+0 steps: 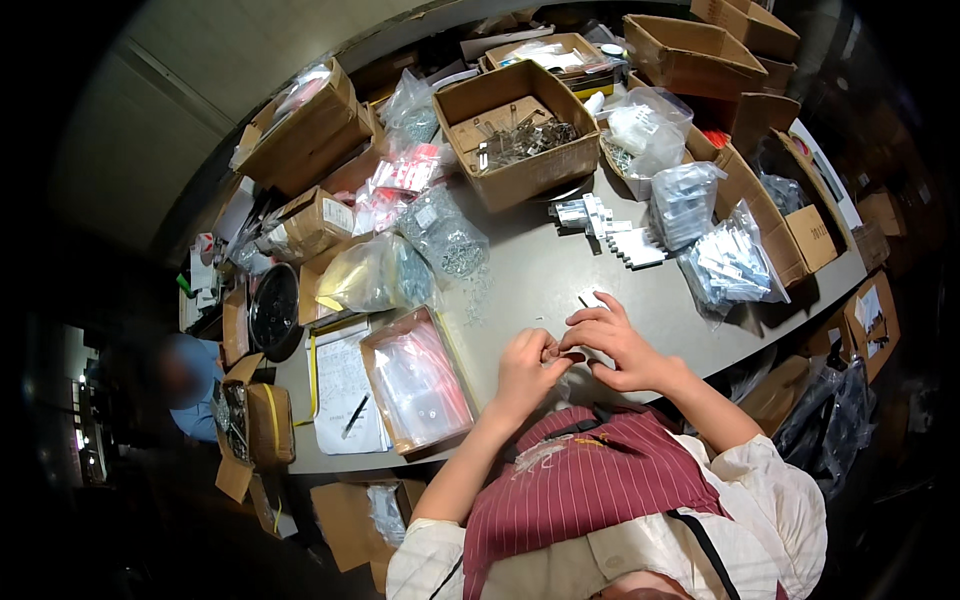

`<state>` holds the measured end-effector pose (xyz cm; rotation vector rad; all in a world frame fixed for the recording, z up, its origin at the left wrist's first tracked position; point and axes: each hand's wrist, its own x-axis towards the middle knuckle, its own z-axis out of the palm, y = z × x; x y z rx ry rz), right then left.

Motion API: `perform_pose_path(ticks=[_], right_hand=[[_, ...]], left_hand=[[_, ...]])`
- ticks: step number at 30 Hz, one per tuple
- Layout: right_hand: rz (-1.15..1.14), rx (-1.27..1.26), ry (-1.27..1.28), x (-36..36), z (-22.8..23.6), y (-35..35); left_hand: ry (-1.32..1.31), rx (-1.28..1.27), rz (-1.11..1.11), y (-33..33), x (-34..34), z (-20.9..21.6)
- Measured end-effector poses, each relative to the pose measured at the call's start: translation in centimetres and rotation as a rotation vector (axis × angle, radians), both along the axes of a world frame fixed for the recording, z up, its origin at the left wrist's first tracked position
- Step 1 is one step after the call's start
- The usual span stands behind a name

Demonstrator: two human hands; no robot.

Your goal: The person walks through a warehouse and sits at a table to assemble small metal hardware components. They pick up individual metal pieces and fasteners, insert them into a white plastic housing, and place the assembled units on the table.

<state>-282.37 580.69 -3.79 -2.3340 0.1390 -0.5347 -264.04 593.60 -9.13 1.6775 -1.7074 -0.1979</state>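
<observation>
Both my hands are close together over the near edge of the grey table, just in front of my striped apron. My left hand is closed, with its thumb and fingertips brought together; whatever it pinches is too small or hidden to name. Beside it, my right hand has bent fingers spread apart, their tips pointing toward the left hand. No object shows clearly between the right fingers. Farther back lie white and silver metal brackets. Left of my hands stands an open carton of clear and pink plastic bags.
A cardboard box of metal clips stands at the back. Bags of small screws lie at centre left, some spilled. Bagged metal parts sit at right. A pen rests on written sheets. Another person is far left.
</observation>
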Motion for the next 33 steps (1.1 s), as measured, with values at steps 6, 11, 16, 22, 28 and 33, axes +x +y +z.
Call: perform_pose_path(ticks=[6, 11, 16, 22, 28, 33], right_hand=[[0.252, 0.213, 0.359, -0.5, -2.8, -1.0], [0.533, 0.498, 0.496, 1.0, -7.1, -0.5], [0.534, 0.297, 0.369, 5.3, -7.4, 0.5], [-0.052, 0.101, 0.195, 15.5, -11.6, -1.4], [-0.092, -0.248, 0.281, 21.3, -14.8, -1.0], [-0.028, -0.535, 0.360, 19.2, -15.0, -0.9]], left_hand=[[-0.122, 0.199, 0.001, 1.8, -0.8, -2.3], [-0.065, 0.136, 0.199, 4.9, -1.5, -2.4], [-0.076, 0.112, 0.404, 8.1, -0.6, -7.1], [0.179, 0.062, 0.641, 8.3, -0.7, -8.5], [0.285, 0.092, 0.677, 8.3, -1.4, -6.9], [0.428, 0.152, 0.636, 7.5, -0.8, -5.9]])
